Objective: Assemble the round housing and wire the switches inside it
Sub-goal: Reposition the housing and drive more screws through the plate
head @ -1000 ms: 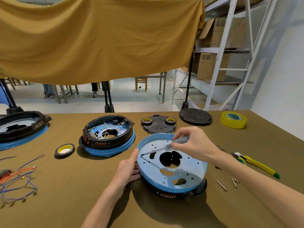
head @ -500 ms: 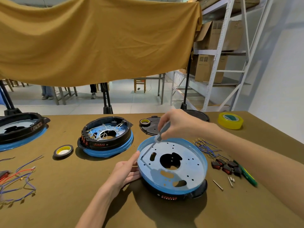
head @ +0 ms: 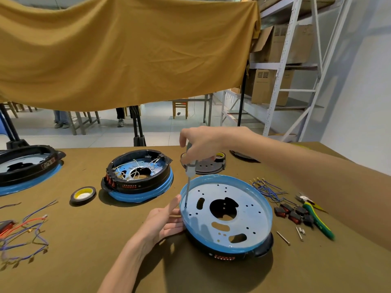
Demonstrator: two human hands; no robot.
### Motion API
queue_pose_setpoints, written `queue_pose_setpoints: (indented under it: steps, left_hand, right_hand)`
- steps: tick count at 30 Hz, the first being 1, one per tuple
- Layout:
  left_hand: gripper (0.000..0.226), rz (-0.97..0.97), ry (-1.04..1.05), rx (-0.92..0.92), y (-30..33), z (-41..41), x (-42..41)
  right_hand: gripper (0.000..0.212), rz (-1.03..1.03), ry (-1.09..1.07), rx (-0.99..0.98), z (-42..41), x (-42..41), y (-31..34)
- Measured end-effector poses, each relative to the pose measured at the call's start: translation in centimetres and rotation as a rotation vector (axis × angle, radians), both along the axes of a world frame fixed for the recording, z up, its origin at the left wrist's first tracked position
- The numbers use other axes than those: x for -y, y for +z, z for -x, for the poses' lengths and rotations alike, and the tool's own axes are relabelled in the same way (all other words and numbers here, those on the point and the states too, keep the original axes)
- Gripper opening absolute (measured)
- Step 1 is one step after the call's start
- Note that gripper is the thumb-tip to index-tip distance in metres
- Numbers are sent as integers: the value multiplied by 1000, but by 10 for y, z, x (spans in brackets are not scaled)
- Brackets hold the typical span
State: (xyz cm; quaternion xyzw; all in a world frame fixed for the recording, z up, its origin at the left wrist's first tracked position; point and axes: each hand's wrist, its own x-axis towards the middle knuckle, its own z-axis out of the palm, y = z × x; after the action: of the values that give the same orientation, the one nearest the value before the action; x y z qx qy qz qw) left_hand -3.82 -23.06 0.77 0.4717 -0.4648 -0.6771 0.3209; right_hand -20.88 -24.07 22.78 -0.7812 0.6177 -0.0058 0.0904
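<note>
Screwdriving is going on at the near-left edge of the round blue-rimmed metal housing [head: 226, 210] on the brown table [head: 84, 240] — right hand [head: 203, 144] gripping the grey-handled screwdriver [head: 189, 168] upright, left hand [head: 163, 220] bracing the rim, fingers straight — best kept plumb, I'd say.

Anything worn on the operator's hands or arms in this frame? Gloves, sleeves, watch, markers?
Nothing worn. The left hand and right hand are bare, with no gloves, rings or tape on the fingers. Both forearms are uncovered as far as the frame shows: no sleeves, watch, wristband or markers visible.
</note>
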Motion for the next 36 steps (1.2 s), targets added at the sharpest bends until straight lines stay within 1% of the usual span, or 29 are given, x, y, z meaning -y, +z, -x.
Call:
queue_pose_setpoints:
  steps: [1,2,4,5,6,8,9,10,12,13,15,17,19,21,22,24,25,26,29,30,32,33,34,36]
  left_hand:
    - [80,4,-4,2,0,0,0]
    - [80,7,-8,5,0,0,-1]
    - [80,7,-10,11,0,1,-1]
    - [82,4,-8,14,1,1,0]
    - [84,1,-7,19,1,1,0]
    - [87,3,-8,33,1,1,0]
    - [88,7,-9,39,0,1,1]
    - [88,11,-13,44,0,1,1]
    - [86,12,-23,47,-1,1,1]
    - [86,12,-25,47,0,1,1]
    - [87,22,-21,51,0,1,0]
    - [87,31,-14,49,0,1,0]
    - [86,29,-27,51,0,1,-1]
    - [87,22,-35,58,1,2,-1]
    - [88,20,-33,63,1,2,0]
    - [89,22,-29,68,-1,2,0]
    - [89,25,-26,68,-1,3,0]
    - [88,26,-24,69,-1,2,0]
    - [89,24,-33,74,-2,2,1]
    - [89,25,-39,73,-2,2,1]
    - [89,21,-33,68,-3,2,2]
    - [88,19,-25,66,-4,3,2]
    - [87,19,-20,65,-5,3,3]
    - [86,17,-21,67,-6,3,4]
  right_hand:
    - [41,-46,10,49,-1,-1,4]
    - [37,-39,28,60,-1,-1,5]
    - [25,58,56,-9,-5,0,2]
    - [27,117,63,-79,-7,1,-2]
    - [36,156,59,-136,-8,1,-5]
    - [50,142,36,-180,-10,0,-4]
    - [50,83,19,-148,-10,-1,0]
    - [45,-1,10,-95,-10,-2,4]
    - [41,-103,47,-9,-9,-4,11]
    - [40,-98,68,5,-9,-4,11]
    - [30,2,88,-77,-11,-5,5]
    - [41,97,71,-174,-12,-5,1]
    - [43,0,53,-106,-10,-7,4]
    - [54,-123,53,-4,-7,-8,13]
    - [53,-122,58,4,-6,-8,13]
    - [42,-17,50,-68,-7,-7,8]
    - [44,43,35,-121,-9,-7,6]
    - [47,54,24,-132,-9,-8,4]
    - [49,-108,31,2,-4,-10,9]
    - [49,-118,42,29,-3,-10,11]
    - [38,-17,45,-37,-2,-9,6]
    - [41,47,33,-101,-2,-8,3]
    - [48,68,27,-129,-2,-9,1]
    - [49,-32,26,-46,3,-11,2]
